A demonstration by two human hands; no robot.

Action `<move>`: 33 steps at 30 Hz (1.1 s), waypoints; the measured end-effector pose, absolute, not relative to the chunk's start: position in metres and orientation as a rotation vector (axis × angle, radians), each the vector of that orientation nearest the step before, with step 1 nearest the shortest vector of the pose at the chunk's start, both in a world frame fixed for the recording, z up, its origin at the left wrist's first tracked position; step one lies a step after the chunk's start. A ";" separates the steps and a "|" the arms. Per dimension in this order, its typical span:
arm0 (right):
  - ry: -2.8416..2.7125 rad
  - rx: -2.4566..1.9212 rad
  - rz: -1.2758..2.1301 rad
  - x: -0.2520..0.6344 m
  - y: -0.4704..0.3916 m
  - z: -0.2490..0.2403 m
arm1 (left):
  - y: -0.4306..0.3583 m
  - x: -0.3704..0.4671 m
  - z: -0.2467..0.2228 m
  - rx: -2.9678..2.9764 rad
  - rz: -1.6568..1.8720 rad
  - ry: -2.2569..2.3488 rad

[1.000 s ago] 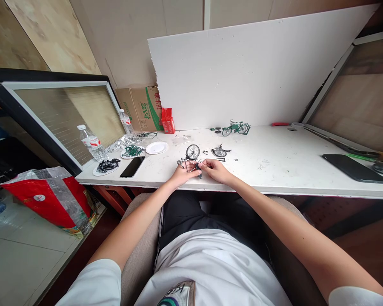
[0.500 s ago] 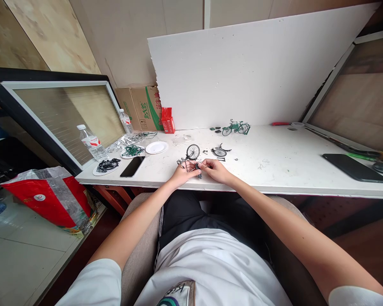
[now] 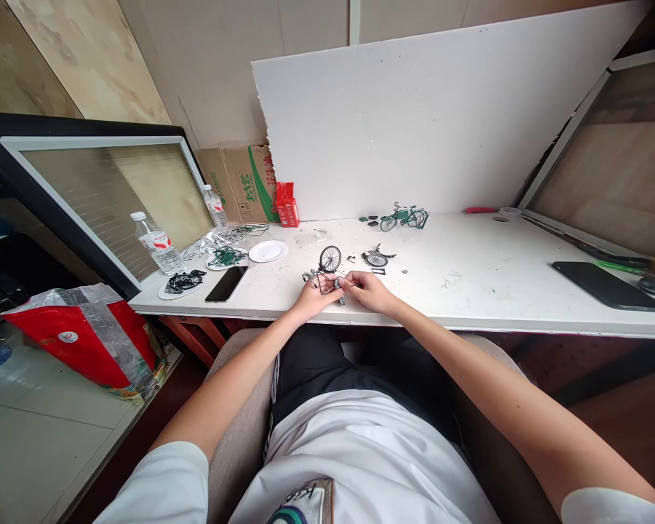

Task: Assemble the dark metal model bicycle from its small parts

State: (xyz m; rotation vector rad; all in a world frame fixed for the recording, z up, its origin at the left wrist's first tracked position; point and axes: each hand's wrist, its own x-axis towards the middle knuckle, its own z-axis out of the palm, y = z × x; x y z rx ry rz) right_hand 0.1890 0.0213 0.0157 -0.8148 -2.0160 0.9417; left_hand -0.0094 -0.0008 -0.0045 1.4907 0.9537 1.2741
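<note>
A black model bicycle [image 3: 330,259], one spoked wheel pointing up and away from me, is held near the table's front edge. My left hand [image 3: 315,299] is closed around its frame. My right hand [image 3: 369,291] meets it from the right, thumb and forefinger pinched at a small dark part of the bicycle; exactly what lies between those fingertips is hidden. Just beyond my hands lie a dark wheel assembly [image 3: 376,258], a small black piece [image 3: 351,258] and a short black bar [image 3: 378,271].
A green model bicycle [image 3: 404,217] stands at the back. To the left are plates with black parts [image 3: 183,282] and green parts [image 3: 227,257], a white plate [image 3: 268,251], a phone [image 3: 227,284] and a water bottle [image 3: 157,244]. A black tablet-like slab [image 3: 608,286] lies right.
The camera view has shifted very slightly. Both hands stay at the bicycle, with only a tiny movement of the fingers around the held part.
</note>
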 end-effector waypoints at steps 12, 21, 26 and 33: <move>-2.027 -0.823 0.934 0.189 0.021 0.016 | -0.001 -0.009 -0.004 1.508 1.262 0.964; -2.027 -0.833 0.930 0.189 0.022 0.015 | -0.001 -0.009 -0.005 1.531 1.270 0.961; -2.024 -0.839 0.922 0.189 0.022 0.015 | -0.001 -0.009 -0.005 1.539 1.266 0.984; -2.034 -0.847 0.905 0.189 0.022 0.014 | -0.001 -0.008 -0.004 1.565 1.275 0.964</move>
